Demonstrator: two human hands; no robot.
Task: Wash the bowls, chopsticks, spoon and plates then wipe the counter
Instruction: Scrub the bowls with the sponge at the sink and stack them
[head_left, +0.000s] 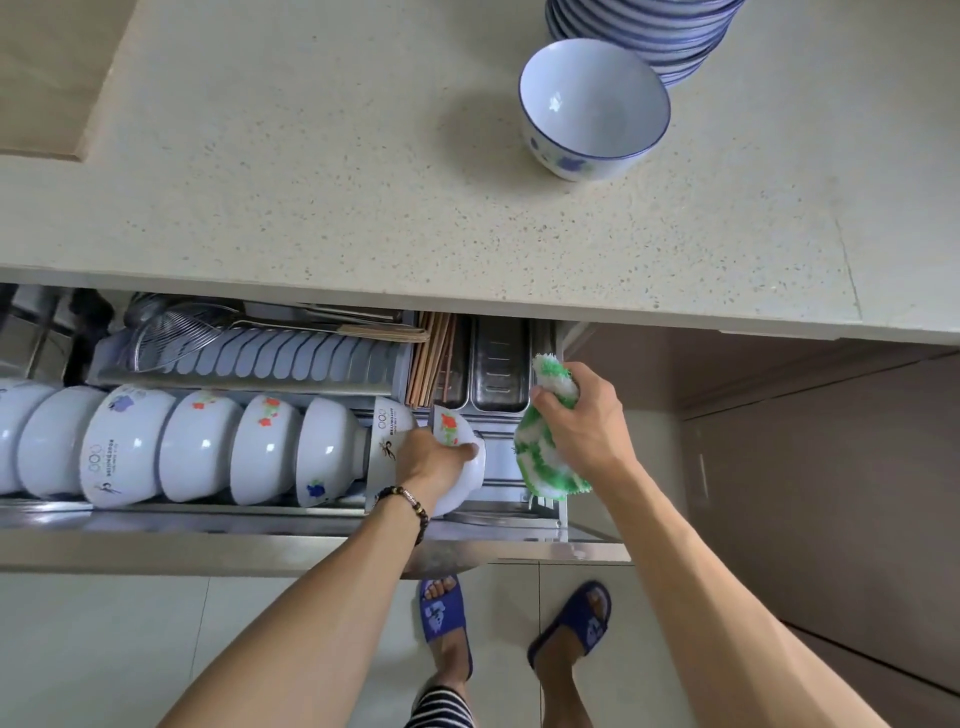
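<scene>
A view from above looks down on a speckled beige tabletop (322, 171) and, below its front edge, a pulled-out metal dish drawer (260, 525).

The left hand (434, 460) reaches into the drawer, its grip closed around a white bowl with a red flower pattern (460, 457). That bowl stands on its edge at the right end of a row of white bowls (171, 447), all tipped on their sides and nested one against the next along the front of the drawer. A dark beaded bracelet (408, 501) circles the left wrist.

The right hand (584, 418) hovers just to the right, over the drawer's right end, its grip clenched on a green and white fluffy cloth (543, 449) that hangs down below the fingers.

Behind the row of bowls, a metal wire skimmer (171, 330) lies across a ridged plate rack. To its right, a bundle of wooden chopsticks (431, 358) lies in a narrow compartment, next to a metal tray compartment (496, 364).

On the tabletop, toward the upper right, a single white bowl with a blue rim (592, 109) stands upright. Just behind it, touching or nearly touching, is a stack of blue-striped plates (670, 36), partly cut off by the top edge.

At the bottom, two feet in blue slippers (441, 613) stand on a pale tiled floor.
</scene>
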